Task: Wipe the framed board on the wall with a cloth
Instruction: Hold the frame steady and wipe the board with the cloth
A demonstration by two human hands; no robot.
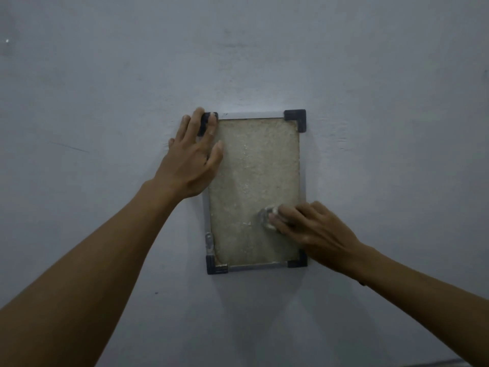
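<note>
Both hands touch the upright framed board (254, 186): flat, open left hand (191, 160) hides its top-left corner; right hand (312, 229) grips a blurred cloth (267, 217).

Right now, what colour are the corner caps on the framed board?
Black plastic corner caps, clearest in the head view, on the pale metal frame.
</note>
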